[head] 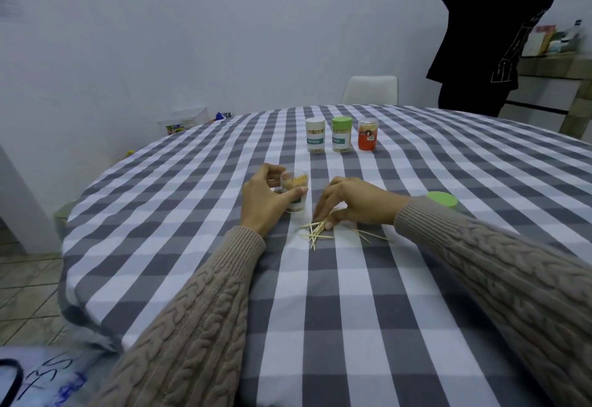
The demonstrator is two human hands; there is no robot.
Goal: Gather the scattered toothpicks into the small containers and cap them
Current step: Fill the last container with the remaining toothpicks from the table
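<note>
The left hand (266,201) is gripping the open jar (294,193) upright on the checked surface (352,310), while the right hand (349,205), just beside it, is pinching toothpicks (318,233) from the loose pile under its fingers (322,211).

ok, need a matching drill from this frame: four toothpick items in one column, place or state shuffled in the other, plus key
Things:
1. open container
2. loose green cap
3. scattered toothpicks
4. orange container

Place or state:
A. beyond the right sleeve
B. gripped by left hand
C. rightmost of the far row
D. under right hand fingertips

Pairs: 1-B, 2-A, 3-D, 4-C
</note>
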